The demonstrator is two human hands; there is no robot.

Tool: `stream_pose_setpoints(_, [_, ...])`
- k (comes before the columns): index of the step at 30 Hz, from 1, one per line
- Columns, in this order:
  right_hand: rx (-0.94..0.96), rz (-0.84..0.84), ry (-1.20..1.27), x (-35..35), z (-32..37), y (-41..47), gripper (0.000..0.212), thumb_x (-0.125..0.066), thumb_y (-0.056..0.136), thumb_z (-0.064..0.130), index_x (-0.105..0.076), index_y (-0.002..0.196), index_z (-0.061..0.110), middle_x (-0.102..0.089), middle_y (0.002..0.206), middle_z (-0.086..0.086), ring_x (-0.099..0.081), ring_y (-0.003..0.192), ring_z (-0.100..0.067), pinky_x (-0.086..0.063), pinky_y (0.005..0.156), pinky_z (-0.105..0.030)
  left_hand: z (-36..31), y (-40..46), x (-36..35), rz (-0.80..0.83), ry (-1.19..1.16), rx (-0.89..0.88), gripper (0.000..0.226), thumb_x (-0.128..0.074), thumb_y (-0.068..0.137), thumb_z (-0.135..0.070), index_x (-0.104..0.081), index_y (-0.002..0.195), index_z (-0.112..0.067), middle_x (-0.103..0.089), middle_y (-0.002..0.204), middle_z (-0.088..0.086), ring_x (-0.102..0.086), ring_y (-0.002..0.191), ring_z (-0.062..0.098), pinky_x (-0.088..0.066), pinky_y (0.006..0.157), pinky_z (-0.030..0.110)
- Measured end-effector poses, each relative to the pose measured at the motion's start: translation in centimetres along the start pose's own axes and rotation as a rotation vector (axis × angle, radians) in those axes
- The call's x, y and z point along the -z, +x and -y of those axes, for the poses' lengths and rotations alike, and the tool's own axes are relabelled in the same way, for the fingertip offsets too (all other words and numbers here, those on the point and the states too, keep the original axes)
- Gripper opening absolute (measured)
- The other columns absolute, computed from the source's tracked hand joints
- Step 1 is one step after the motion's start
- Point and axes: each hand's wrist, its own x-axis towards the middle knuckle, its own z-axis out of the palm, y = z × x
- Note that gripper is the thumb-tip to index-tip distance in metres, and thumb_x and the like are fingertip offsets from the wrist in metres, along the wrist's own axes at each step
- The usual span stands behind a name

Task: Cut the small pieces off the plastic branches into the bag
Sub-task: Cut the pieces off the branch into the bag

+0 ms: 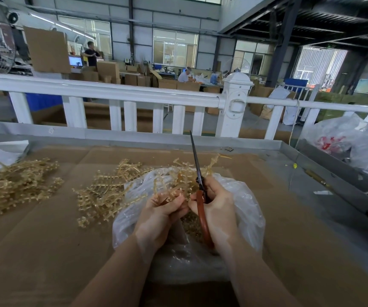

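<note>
- Branches (174,185) are gripped by the left hand (158,214) over the open bag (243,209).
- Scissors (198,187) are clutched in the right hand (217,209), blades pointing up and away.
- Cardboard (45,235) covers the metal-edged table (289,149); two loose piles (14,185) lie at left and centre.
- A white fence (121,94) is seen behind, then a hall with boxes (107,70) and windows (175,48).

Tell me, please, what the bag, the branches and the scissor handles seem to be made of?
The bag looks like thin clear plastic film: crinkled, glossy, see-through. The branches look like translucent amber moulded plastic, with repeated identical nubs. The scissors have smooth reddish-brown handles, probably plastic or coated, and dark metal blades.
</note>
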Motion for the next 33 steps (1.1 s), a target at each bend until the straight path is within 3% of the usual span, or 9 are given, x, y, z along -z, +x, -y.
stream_pose_setpoints(5, [-0.039, -0.064, -0.028, 0.1, -0.6, 0.3, 0.038, -0.074, 0.077, 0.002, -0.066, 0.108, 0.022, -0.072, 0.089, 0.002, -0.068, 0.084, -0.007, -0.053, 0.079, -0.020, 0.1, 0.0, 0.2, 0.067, 0.096, -0.020, 0.021, -0.068, 0.066, 0.000, -0.065, 0.086, 0.003, -0.070, 0.075, 0.010, -0.069, 0.068, 0.017, -0.057, 0.061, 0.023])
stream_pose_setpoints(9, [-0.074, -0.028, 0.029, 0.3, -0.6, 0.6, 0.037, -0.076, 0.074, -0.001, -0.067, 0.098, 0.026, -0.072, 0.083, 0.000, -0.069, 0.079, -0.011, -0.055, 0.074, -0.023, 0.1, -0.2, 0.2, 0.144, 0.171, -0.017, 0.018, -0.068, 0.067, -0.001, -0.068, 0.085, -0.001, -0.072, 0.077, 0.010, -0.069, 0.068, 0.016, -0.057, 0.064, 0.023])
stream_pose_setpoints(12, [-0.090, -0.018, 0.041, 0.4, -0.3, 0.8, 0.037, -0.074, 0.073, -0.006, -0.067, 0.092, 0.026, -0.072, 0.079, -0.002, -0.070, 0.079, -0.016, -0.057, 0.076, -0.030, -0.2, -0.5, -0.1, 0.129, 0.176, -0.020, 0.038, -0.073, 0.067, -0.001, -0.064, 0.104, 0.002, -0.072, 0.096, 0.017, -0.070, 0.088, 0.026, -0.058, 0.082, 0.034])
stream_pose_setpoints(15, [-0.092, -0.045, 0.061, 0.8, 0.0, 1.0, 0.037, -0.072, 0.074, -0.009, -0.066, 0.085, 0.026, -0.071, 0.072, 0.003, -0.068, 0.070, -0.010, -0.053, 0.069, -0.021, -0.8, -0.8, -0.4, 0.026, 0.105, -0.050, 0.067, -0.078, 0.067, -0.019, -0.052, 0.126, 0.003, -0.062, 0.120, 0.023, -0.061, 0.110, 0.038, -0.048, 0.099, 0.049])
stream_pose_setpoints(18, [-0.113, -0.058, 0.071, 1.2, 0.1, 1.1, 0.038, -0.071, 0.075, -0.010, -0.065, 0.081, 0.028, -0.068, 0.069, 0.005, -0.065, 0.068, -0.009, -0.052, 0.067, -0.018, -0.8, -0.7, -0.1, -0.071, 0.095, -0.174, 0.072, -0.082, 0.068, -0.025, -0.050, 0.132, -0.020, -0.068, 0.111, 0.015, -0.069, 0.094, 0.028, -0.056, 0.075, 0.034])
stream_pose_setpoints(21, [-0.137, -0.053, 0.090, 1.4, 0.2, 1.1, 0.037, -0.073, 0.075, -0.006, -0.065, 0.089, 0.027, -0.072, 0.086, -0.001, -0.068, 0.084, -0.017, -0.054, 0.079, -0.028, -0.4, -0.5, 0.1, -0.067, 0.109, -0.262, 0.065, -0.069, 0.078, 0.000, -0.050, 0.119, -0.046, -0.073, 0.093, 0.012, -0.072, 0.080, 0.027, -0.057, 0.066, 0.028])
stream_pose_setpoints(25, [-0.097, -0.065, 0.075, 1.6, 0.5, 1.2, 0.038, -0.074, 0.073, -0.006, -0.065, 0.086, 0.029, -0.072, 0.079, 0.001, -0.068, 0.075, -0.006, -0.050, 0.066, -0.013, -0.1, -0.4, -0.2, -0.021, 0.265, -0.217, 0.041, -0.052, 0.091, 0.006, -0.077, 0.072, -0.020, -0.071, 0.074, 0.008, -0.070, 0.072, 0.020, -0.056, 0.062, 0.023])
stream_pose_setpoints(29, [-0.057, -0.047, 0.086, 1.5, 0.7, 1.2, 0.038, -0.074, 0.072, -0.008, -0.066, 0.086, 0.026, -0.072, 0.077, 0.001, -0.067, 0.072, -0.003, -0.049, 0.062, -0.010, -0.1, -0.2, -0.3, 0.070, 0.129, -0.142, 0.014, -0.068, 0.073, -0.001, -0.078, 0.073, -0.011, -0.073, 0.078, 0.012, -0.072, 0.078, 0.022, -0.057, 0.067, 0.025])
stream_pose_setpoints(33, [-0.039, -0.008, 0.087, 1.3, 0.8, 1.2, 0.038, -0.074, 0.073, -0.007, -0.066, 0.090, 0.025, -0.073, 0.080, 0.000, -0.068, 0.078, -0.005, -0.049, 0.066, -0.011, -0.1, -0.1, -0.1, 0.138, 0.077, -0.156, 0.022, -0.075, 0.058, -0.002, -0.075, 0.075, -0.017, -0.071, 0.081, 0.005, -0.071, 0.079, 0.018, -0.056, 0.068, 0.024])
